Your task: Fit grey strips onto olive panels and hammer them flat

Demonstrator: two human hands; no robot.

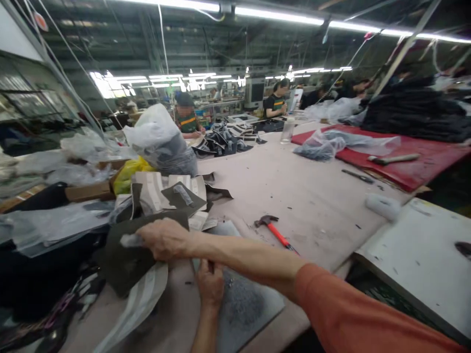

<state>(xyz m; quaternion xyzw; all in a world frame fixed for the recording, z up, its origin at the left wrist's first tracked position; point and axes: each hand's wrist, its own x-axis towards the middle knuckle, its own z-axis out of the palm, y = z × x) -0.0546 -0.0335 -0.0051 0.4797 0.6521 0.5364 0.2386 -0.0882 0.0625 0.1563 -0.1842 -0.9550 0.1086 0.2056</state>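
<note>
Olive fabric partly behind right hand

A long line of bright tube lights crosses the top of the frame beneath a dark ceiling; smaller lit tubes glow in rows near the upper centre, where a tall grey unit stands; slanting poles rise at upper left and upper right; a broad pale table spans the centre; a white tabletop occupies the lower right
</note>
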